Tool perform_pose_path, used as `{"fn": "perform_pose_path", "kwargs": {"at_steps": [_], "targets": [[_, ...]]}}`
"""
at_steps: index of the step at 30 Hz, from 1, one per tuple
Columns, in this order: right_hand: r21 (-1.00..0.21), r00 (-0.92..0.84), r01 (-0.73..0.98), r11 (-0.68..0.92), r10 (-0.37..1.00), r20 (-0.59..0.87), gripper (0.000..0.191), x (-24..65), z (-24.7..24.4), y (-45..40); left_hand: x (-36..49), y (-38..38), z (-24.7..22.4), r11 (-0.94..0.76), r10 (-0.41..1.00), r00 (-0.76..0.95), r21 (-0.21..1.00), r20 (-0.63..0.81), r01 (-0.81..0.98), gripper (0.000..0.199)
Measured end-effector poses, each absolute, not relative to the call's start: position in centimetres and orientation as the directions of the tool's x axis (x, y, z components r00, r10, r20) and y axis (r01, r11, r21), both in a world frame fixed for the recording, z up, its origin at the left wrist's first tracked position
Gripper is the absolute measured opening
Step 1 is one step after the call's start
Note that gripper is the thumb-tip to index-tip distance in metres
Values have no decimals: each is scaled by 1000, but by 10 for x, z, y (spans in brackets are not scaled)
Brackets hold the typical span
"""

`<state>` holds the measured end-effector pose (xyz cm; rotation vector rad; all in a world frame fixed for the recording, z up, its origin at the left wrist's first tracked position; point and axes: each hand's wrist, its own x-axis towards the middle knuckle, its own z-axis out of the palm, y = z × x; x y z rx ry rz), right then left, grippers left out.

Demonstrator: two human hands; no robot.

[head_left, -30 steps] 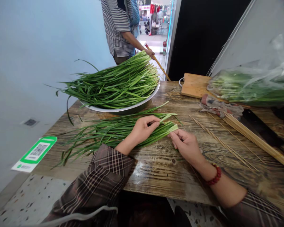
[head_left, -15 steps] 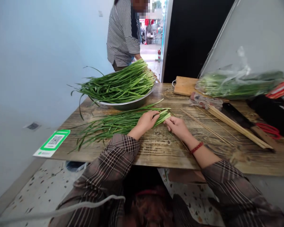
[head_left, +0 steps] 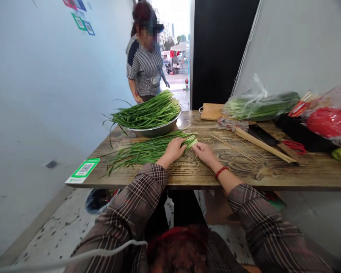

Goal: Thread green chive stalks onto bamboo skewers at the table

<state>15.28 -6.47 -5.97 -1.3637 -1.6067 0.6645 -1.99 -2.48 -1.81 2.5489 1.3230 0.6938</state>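
Observation:
A loose bunch of garlic chives (head_left: 142,149) lies on the wooden table, its green leaves fanned to the left and its pale stem ends to the right. My left hand (head_left: 175,150) is closed over the bunch near the stems, pressing it against the tabletop. At the pale ends, my right hand (head_left: 204,152) has its thumb and fingers pinched on the stems. Part of a thin stick shows under my right wrist; whether the fingers hold it is hidden. Behind the bunch stands a metal basin (head_left: 159,130) heaped with more garlic chives (head_left: 147,112).
Thin bamboo skewers (head_left: 234,148), a skewer bundle (head_left: 264,145), a cleaver (head_left: 264,136) and red-handled scissors (head_left: 294,146) lie right. Farther back are a cutting board (head_left: 211,111) and bagged greens (head_left: 258,106). A QR-code card (head_left: 83,170) sits at the left corner. A co-worker (head_left: 147,68) stands behind the basin.
The view has tilted up and shifted right. The co-worker has straightened and turned, with a hand beside the basin. My hands stay at nearly the same place on the chives.

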Motion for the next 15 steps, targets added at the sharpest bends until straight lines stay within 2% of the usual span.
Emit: {"fn": "perform_pose_path", "kwargs": {"at_steps": [5,10,15], "targets": [[-832,12,490,259,953,304,27,153,-61,-60,-25,-32,-26,-584,811,497,367,310,724,43],[-823,17,507,255,952,306,26,153,-63,-57,-21,-30,-34,-571,820,485,373,305,731,43],[-819,31,517,249,951,309,26,152,-64,-56,-16,-32,-48,-570,814,457,341,359,748,46]]}}
